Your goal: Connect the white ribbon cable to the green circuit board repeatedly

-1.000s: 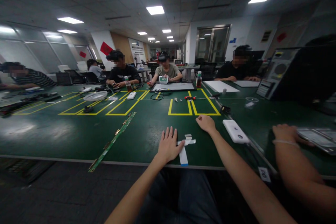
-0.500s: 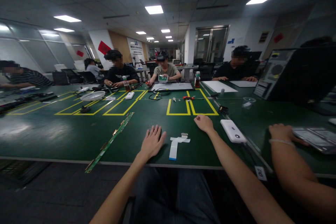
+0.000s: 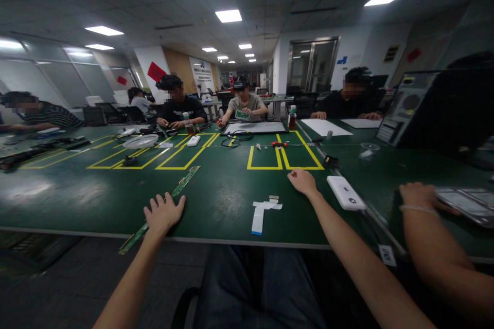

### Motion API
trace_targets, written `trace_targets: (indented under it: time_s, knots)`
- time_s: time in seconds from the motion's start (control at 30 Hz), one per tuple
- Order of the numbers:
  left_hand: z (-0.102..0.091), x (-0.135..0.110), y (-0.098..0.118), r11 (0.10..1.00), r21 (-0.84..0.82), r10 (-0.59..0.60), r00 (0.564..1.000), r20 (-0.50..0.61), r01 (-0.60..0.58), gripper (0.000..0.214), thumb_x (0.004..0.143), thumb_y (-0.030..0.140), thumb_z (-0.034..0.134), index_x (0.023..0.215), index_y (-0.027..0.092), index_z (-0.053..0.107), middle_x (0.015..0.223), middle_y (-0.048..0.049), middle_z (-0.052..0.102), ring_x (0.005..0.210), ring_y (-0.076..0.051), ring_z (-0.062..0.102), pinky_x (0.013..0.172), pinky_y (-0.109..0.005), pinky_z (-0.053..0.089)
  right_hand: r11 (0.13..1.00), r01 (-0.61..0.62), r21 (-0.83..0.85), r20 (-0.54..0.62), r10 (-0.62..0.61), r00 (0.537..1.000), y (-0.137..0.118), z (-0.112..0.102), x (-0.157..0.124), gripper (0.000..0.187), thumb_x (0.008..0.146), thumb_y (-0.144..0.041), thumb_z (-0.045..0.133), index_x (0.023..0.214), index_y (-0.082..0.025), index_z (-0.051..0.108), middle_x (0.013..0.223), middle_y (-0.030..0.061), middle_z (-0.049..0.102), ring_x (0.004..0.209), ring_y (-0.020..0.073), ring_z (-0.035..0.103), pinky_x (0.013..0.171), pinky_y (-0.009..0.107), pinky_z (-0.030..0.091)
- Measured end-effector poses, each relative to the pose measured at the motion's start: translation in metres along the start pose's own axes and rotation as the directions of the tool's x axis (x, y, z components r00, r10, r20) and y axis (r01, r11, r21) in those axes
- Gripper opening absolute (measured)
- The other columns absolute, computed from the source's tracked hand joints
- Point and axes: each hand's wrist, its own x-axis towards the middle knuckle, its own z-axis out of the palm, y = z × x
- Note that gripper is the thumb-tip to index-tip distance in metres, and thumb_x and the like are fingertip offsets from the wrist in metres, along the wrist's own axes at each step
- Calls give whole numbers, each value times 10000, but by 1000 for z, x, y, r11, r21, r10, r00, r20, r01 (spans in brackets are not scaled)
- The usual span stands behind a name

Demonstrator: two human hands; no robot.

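My left hand, fingers spread, is over the middle of a long, narrow green circuit board. The board lies slantwise, its near end reaching past the table edge; whether my palm touches it I cannot tell. My right hand rests on the green table in a loose fist beside the yellow tape, with nothing visible in it. Between my hands a white flat ribbon cable with a blue end lies folded on the tabletop, a small connector at its top.
Right of my forearm lies a white power bank with a cable. A neighbour's hand is beside a flat metal-coloured device. A red screwdriver lies beyond my right hand. A computer case stands at right; several people sit opposite.
My left hand has moved left from beside the ribbon cable to over the circuit board, its fingers now wider apart. My right hand stays in place. The view has shifted slightly.
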Motion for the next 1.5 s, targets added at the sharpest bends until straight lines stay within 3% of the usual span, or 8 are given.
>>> trace_targets:
  time_s: [0.13,0.23,0.33,0.5,0.93,1.2,1.4,1.5]
  knots:
    - [2,1,3,998,24,60,998,27,-61,896,974,653,231,1602,26,358,1638,-278,351,1528,-478,284,1201,-640,223,1000,-1,10,14,1,1000,0,-1,0,266,982,-374,539,935,-204,737,1008,82,750,927,217,681,800,283,467]
    - [2,4,4,980,40,193,980,49,-195,878,988,641,228,1629,46,304,1660,-255,319,1556,-443,247,1220,-601,216,1000,-4,16,18,4,1000,0,-2,0,262,981,-373,541,930,-205,735,1007,83,749,931,219,682,803,285,470]
    - [0,9,8,936,12,348,931,108,-351,849,1001,639,204,1647,94,279,1688,-219,270,1584,-401,195,1234,-564,209,1000,-5,23,21,5,1000,-1,-3,0,263,984,-375,539,924,-205,730,1006,83,747,916,215,683,786,280,469]
    - [-3,7,33,866,-81,501,857,124,-494,855,999,695,231,1650,143,283,1701,-196,235,1597,-364,170,1248,-540,197,999,-6,33,24,6,1000,0,-2,0,258,987,-382,549,928,-206,729,998,77,747,904,207,684,776,272,469]
    - [-19,-34,160,503,-316,862,495,110,-805,631,1084,593,189,1612,292,358,1692,-104,260,1599,-237,190,1278,-494,149,997,-42,67,-41,45,998,2,-1,2,268,979,-366,532,922,-220,749,981,72,766,915,213,692,737,258,443]
    - [-28,-54,194,342,-366,936,349,50,-866,610,1081,596,245,1603,309,376,1700,-91,247,1598,-249,201,1281,-504,143,994,-62,95,-40,66,997,1,-2,2,264,971,-375,537,908,-233,750,969,52,772,904,202,691,709,244,426]
    - [-31,-59,194,310,-376,946,321,34,-873,647,1062,622,288,1608,285,375,1708,-97,244,1601,-263,195,1286,-532,128,994,-61,87,-25,63,998,1,-2,1,267,973,-384,538,925,-226,748,1004,60,773,918,201,691,719,242,430]
    - [-35,-65,195,282,-370,946,322,-48,-885,609,1068,566,344,1585,255,430,1701,-83,287,1600,-254,203,1292,-521,144,996,-52,73,-16,53,998,2,-3,1,259,971,-377,543,916,-224,745,997,58,771,915,199,691,717,244,428]
